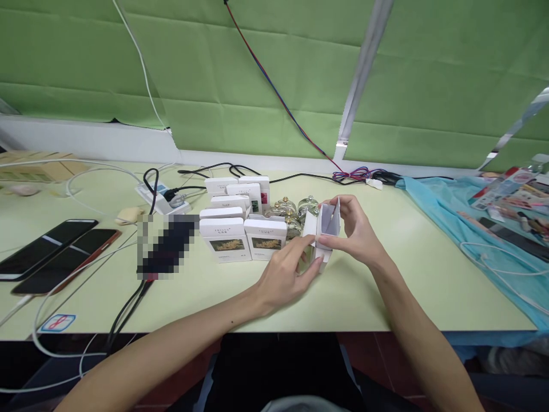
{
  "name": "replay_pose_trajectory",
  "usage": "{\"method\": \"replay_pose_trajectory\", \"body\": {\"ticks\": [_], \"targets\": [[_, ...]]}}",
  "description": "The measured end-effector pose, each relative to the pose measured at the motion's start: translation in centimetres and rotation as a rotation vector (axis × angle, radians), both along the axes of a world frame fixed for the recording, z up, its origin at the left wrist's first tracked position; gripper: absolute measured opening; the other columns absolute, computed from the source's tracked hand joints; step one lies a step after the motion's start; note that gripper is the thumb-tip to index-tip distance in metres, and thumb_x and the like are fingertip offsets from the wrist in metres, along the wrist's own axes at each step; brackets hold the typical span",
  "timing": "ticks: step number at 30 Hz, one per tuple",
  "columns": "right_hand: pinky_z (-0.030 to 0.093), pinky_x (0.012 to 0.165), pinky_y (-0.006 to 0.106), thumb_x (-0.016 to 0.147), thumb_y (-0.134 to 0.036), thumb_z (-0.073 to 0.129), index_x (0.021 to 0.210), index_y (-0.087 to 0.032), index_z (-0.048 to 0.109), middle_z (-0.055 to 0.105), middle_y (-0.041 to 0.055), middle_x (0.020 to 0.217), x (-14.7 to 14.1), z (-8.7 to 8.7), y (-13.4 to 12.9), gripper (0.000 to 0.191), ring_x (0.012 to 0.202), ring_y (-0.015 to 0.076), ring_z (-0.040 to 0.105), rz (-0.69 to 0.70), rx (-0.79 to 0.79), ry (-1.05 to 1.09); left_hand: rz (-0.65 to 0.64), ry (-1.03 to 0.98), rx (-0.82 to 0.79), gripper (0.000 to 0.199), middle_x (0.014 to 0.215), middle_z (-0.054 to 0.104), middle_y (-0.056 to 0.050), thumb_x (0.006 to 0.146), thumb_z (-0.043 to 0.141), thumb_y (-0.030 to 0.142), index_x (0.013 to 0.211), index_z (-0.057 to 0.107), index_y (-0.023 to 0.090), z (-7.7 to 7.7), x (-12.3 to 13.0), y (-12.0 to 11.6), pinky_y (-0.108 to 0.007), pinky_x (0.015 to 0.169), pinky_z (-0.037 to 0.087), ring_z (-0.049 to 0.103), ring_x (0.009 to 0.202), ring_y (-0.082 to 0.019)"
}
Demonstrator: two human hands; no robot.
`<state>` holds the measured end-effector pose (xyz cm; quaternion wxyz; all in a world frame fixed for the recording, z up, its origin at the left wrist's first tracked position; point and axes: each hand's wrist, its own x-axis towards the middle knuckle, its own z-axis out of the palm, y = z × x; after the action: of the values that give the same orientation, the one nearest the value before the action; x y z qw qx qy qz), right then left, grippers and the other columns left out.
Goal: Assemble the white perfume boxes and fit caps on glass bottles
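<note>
A small white cardboard box (329,222) with its top flaps up and its inside showing stands between my two hands. My right hand (358,234) wraps its far and right sides, thumb across the near edge. From the left, my left hand (283,274) grips the box lower down, with thumb and fingers at its near side. Just behind and left of it sit several round clear glass bottles (309,203) with gold-coloured tops, partly hidden. White printed boxes (227,243) with flower pictures stand upright in a group left of the bottles.
A power strip (160,197) with cables lies behind a pixelated dark object (169,246). Phones (66,260) and white cords are at the left. Blue cloth (433,212) with small items covers the right end. A coiled cable (355,173) lies along the wall.
</note>
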<state>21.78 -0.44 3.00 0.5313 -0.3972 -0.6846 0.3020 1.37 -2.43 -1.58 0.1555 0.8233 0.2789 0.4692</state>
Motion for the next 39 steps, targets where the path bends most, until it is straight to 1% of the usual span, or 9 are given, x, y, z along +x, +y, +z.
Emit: {"method": "replay_pose_trajectory", "body": {"ticks": [6,8,11,14,16,20,27,32,39], "targets": [[0.047,0.107,0.047,0.066,-0.045,0.094,0.114,-0.030,0.050,0.063,0.0056,0.124,0.02,0.09,-0.09,0.067,0.120,0.0282,0.060,-0.039,-0.012,-0.054,0.007,0.009,-0.004,0.033,0.099,0.071,-0.007,0.100,0.059,0.029,0.130,0.055,0.018,0.01,-0.03,-0.05,-0.027,0.065,0.059,0.068,0.075,-0.014],[0.047,0.107,0.048,0.065,-0.046,0.094,0.114,-0.030,0.050,0.064,0.0058,0.124,0.05,0.05,-0.06,0.067,0.121,0.0290,0.060,-0.043,-0.020,-0.060,0.014,0.000,0.006,0.038,0.102,0.072,-0.007,0.100,0.059,0.030,0.135,0.052,0.018,-0.01,0.00,-0.08,-0.028,0.067,0.060,0.068,0.076,-0.014],[0.047,0.108,0.049,0.064,-0.045,0.095,0.114,-0.030,0.051,0.064,0.0058,0.123,0.09,-0.01,0.01,0.068,0.122,0.0297,0.060,-0.046,-0.026,-0.064,0.035,0.003,0.017,0.052,0.109,0.072,-0.008,0.099,0.061,0.030,0.147,0.042,0.020,0.03,0.00,-0.07,-0.028,0.071,0.061,0.069,0.077,-0.014],[0.047,0.108,0.049,0.065,-0.046,0.094,0.115,-0.030,0.051,0.064,0.0061,0.125,0.09,0.04,0.01,0.068,0.123,0.0295,0.060,-0.049,-0.034,-0.071,0.031,0.023,0.013,0.063,0.108,0.072,-0.006,0.099,0.062,0.030,0.155,0.034,0.022,0.14,-0.10,0.03,-0.028,0.074,0.061,0.068,0.077,-0.013],[0.046,0.108,0.049,0.065,-0.046,0.094,0.115,-0.030,0.051,0.064,0.0062,0.126,0.08,0.11,-0.03,0.068,0.123,0.0293,0.060,-0.045,-0.038,-0.076,0.005,0.032,0.012,0.065,0.107,0.070,-0.004,0.100,0.060,0.030,0.158,0.031,0.025,0.21,-0.17,0.10,-0.027,0.075,0.060,0.067,0.078,-0.012],[0.044,0.109,0.050,0.066,-0.044,0.093,0.114,-0.029,0.050,0.064,0.0063,0.126,0.06,0.20,-0.14,0.066,0.123,0.0290,0.059,-0.033,-0.041,-0.079,-0.031,0.049,0.016,0.060,0.107,0.067,-0.004,0.102,0.056,0.028,0.157,0.034,0.029,0.32,-0.21,0.16,-0.025,0.073,0.059,0.064,0.081,-0.012],[0.043,0.111,0.051,0.066,-0.045,0.094,0.114,-0.030,0.050,0.064,0.0062,0.127,0.17,0.32,-0.25,0.067,0.123,0.0293,0.060,-0.013,-0.065,-0.097,-0.034,0.063,0.003,0.049,0.106,0.065,-0.005,0.103,0.054,0.029,0.151,0.042,0.026,0.51,-0.15,0.08,-0.024,0.068,0.057,0.063,0.081,-0.013],[0.044,0.110,0.050,0.066,-0.044,0.094,0.115,-0.030,0.050,0.065,0.0073,0.129,0.36,0.43,-0.27,0.067,0.124,0.0291,0.060,0.012,-0.086,-0.103,-0.027,0.092,-0.015,0.050,0.108,0.064,-0.005,0.104,0.053,0.032,0.151,0.040,0.026,0.55,-0.18,0.03,-0.023,0.064,0.055,0.063,0.080,-0.013],[0.045,0.110,0.049,0.068,-0.048,0.092,0.115,-0.030,0.050,0.065,0.0076,0.131,0.70,0.58,-0.24,0.066,0.127,0.0299,0.060,0.042,-0.113,-0.103,-0.021,0.101,-0.027,0.049,0.106,0.064,-0.005,0.103,0.054,0.033,0.150,0.041,0.025,0.54,-0.21,-0.01,-0.023,0.062,0.054,0.064,0.079,-0.013]]}}
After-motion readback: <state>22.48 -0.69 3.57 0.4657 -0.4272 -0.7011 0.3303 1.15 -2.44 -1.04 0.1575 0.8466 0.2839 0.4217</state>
